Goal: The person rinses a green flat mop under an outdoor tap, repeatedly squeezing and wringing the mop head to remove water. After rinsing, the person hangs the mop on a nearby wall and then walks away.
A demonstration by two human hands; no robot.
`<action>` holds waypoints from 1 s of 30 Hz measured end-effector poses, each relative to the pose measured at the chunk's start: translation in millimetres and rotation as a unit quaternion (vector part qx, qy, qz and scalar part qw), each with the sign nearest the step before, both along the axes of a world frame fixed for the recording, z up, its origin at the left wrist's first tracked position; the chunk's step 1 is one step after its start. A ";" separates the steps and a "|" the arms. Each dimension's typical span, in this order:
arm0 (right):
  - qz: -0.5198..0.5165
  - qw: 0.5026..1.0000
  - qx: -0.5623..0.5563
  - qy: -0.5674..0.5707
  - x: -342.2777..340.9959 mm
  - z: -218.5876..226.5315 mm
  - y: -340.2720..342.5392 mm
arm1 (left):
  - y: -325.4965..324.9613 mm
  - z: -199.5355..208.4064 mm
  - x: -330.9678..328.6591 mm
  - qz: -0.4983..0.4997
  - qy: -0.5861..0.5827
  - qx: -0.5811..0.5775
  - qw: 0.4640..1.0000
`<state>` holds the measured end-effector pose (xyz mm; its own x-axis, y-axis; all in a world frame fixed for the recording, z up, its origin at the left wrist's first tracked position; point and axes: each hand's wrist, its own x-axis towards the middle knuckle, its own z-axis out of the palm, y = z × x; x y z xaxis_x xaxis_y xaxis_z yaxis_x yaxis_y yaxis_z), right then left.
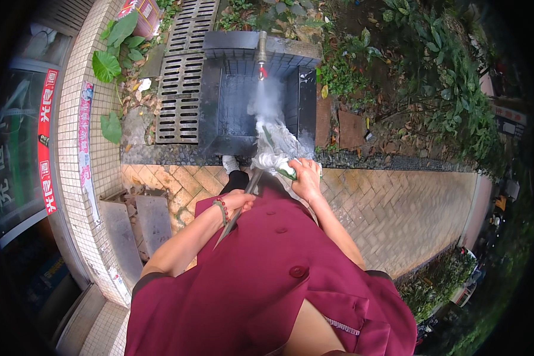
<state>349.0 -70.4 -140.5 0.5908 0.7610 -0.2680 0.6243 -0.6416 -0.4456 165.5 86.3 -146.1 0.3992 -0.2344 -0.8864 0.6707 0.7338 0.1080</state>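
- At the near side of a dark outdoor basin (231,145), a grey pole (255,180) is clasped by the curled fingers of the left hand (241,202).
- By the closed fingers of the right hand (306,179), a wet white-and-green mop-like bundle (271,161) is held at the pole's far end, partly inside the basin.
- Splashes could be thrown onto the paving (391,207) and white shoe (229,162) if the stream (267,98) is struck too squarely; a slip could be caused by wet fingers.
- Farther out, beneath a tap (262,47), the basin is flanked by slotted grating (178,115) and leafy plants (454,89); sideways movement is limited by its walls.
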 end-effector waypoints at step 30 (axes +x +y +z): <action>-0.288 0.951 -0.001 0.112 162.1 -16.6 202.9 | 83.0 -36.0 48.2 0.152 -0.020 -0.083 0.985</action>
